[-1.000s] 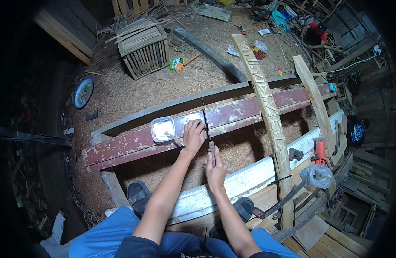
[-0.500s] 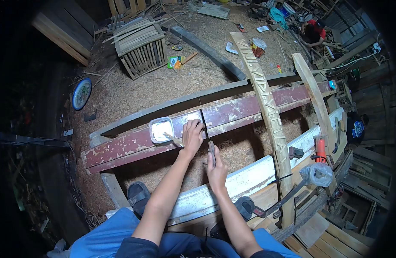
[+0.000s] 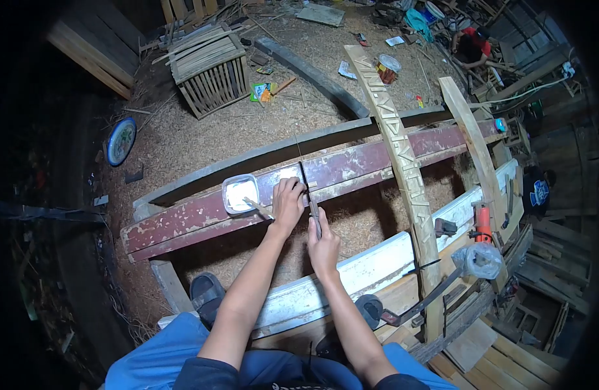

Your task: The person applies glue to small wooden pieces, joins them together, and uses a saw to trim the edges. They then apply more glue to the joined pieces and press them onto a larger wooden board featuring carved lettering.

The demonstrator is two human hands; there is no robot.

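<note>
My right hand (image 3: 324, 247) is closed around the grey-brown handle of a long thin-bladed tool (image 3: 314, 209), which looks like a saw seen edge-on. The blade runs away from me across the worn maroon beam (image 3: 351, 168). Just left of the blade, my left hand (image 3: 289, 201) presses down on the beam with curled fingers. It holds a small pale piece of wood (image 3: 312, 186), mostly hidden beneath the fingers. Beside that hand sits a square plastic tub (image 3: 239, 192) with white contents. A pale wooden stick (image 3: 260, 209) leans out of the tub.
A carved plank (image 3: 403, 159) and a plain plank (image 3: 465, 123) cross the beams on the right. An orange power tool (image 3: 483, 224) and a plastic bag (image 3: 479, 261) lie nearby. A slatted crate (image 3: 211, 75) stands behind. Another person (image 3: 471, 49) sits far right.
My right hand has pushed the tool forward, so its handle is now close to my left fingers and its tip reaches farther out. The left hand stays in place on the beam.
</note>
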